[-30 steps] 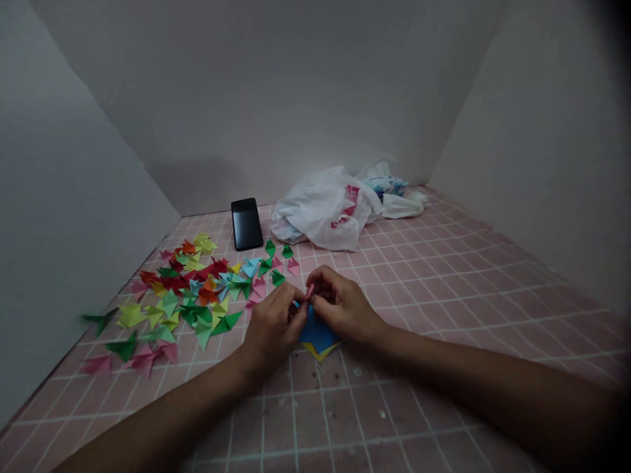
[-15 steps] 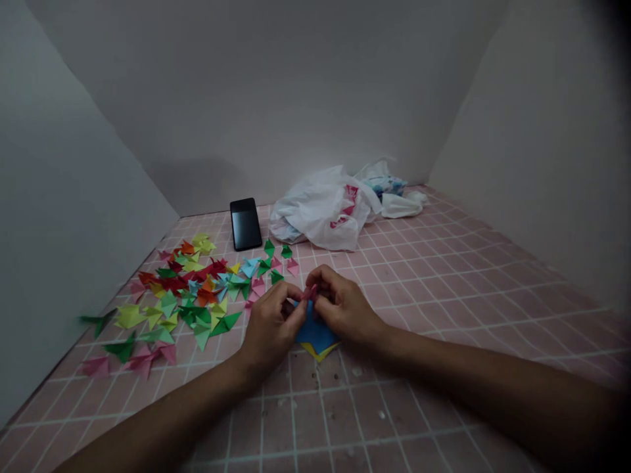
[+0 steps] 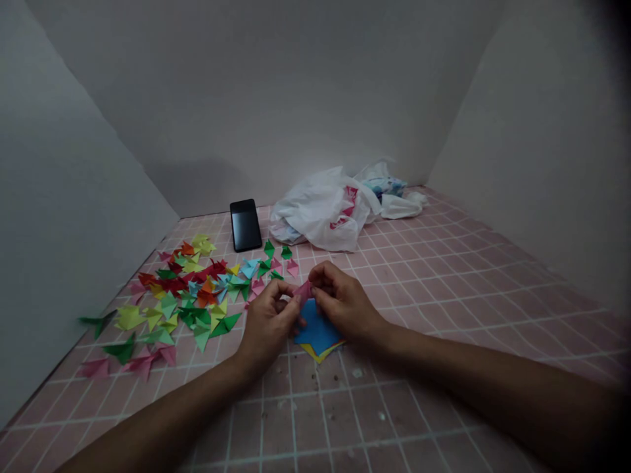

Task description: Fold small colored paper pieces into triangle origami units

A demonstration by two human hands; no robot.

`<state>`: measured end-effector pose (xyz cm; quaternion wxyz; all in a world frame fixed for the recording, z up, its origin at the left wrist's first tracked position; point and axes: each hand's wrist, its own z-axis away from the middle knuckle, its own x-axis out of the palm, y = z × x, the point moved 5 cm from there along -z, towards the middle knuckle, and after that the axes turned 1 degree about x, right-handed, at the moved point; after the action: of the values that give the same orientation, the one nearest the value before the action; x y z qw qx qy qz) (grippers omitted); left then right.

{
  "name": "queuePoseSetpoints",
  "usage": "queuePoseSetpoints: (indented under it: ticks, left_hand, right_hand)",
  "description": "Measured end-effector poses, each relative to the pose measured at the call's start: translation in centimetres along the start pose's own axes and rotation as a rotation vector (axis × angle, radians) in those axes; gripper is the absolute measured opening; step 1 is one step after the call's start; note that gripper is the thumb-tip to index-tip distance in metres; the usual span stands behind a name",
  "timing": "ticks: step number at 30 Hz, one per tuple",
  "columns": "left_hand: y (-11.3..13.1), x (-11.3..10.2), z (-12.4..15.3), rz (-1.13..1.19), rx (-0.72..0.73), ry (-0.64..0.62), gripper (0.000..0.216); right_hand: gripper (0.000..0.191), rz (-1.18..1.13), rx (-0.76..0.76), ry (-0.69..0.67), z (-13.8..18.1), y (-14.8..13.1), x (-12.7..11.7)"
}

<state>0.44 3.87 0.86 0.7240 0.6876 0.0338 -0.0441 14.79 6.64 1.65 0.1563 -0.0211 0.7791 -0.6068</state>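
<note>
A small folded piece of pink origami paper (image 3: 304, 291) is pinched between both hands, above a stack of square paper (image 3: 319, 330). My left hand (image 3: 271, 318) has it by the lower left side, thumb and forefinger closed on it. My right hand (image 3: 345, 302) grips its upper right tip with closed fingertips. The stack shows a blue sheet on top and yellow and red edges beneath; the hands cover part of it. Left of my left hand lie several folded paper cranes (image 3: 202, 333) in green, yellow, pink, red, orange and blue.
A black phone (image 3: 246, 225) leans back at the rear of the pink tiled-pattern surface (image 3: 444, 282). To its right sits a crumpled white plastic bag (image 3: 315, 207), with another bag (image 3: 389, 187) behind. Pale walls (image 3: 305, 98) enclose the back and both sides.
The pink paper has turned and shows more of its face, tilted between the fingers. My hands have shifted slightly, uncovering more of the blue sheet.
</note>
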Motion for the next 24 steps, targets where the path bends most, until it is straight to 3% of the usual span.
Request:
queuePoseSetpoints:
  ticks: [6,13,16,19,24]
  left_hand:
    - [0.0,0.2,-0.2,0.087,-0.017,-0.020,0.038]
    - [0.0,0.0,0.0,0.073,0.035,-0.003,0.032]
    - [0.2,-0.1,0.1,0.007,0.086,-0.002,0.027]
    - [0.3,-0.1,0.2,-0.040,0.107,-0.010,0.025]
    - [0.0,-0.2,-0.3,0.107,0.034,0.008,0.034]
  right_hand:
    - [0.016,0.123,-0.132,0.025,0.0,-1.2,-0.5]
    - [0.012,0.153,-0.074,0.007,0.0,-1.1,-0.4]
    - [0.004,0.180,-0.090,0.015,0.0,-1.3,-0.4]
    - [0.007,0.196,-0.117,0.034,-0.1,-1.3,-0.5]
    - [0.012,0.131,-0.171,0.042,-0.1,-1.2,-0.5]
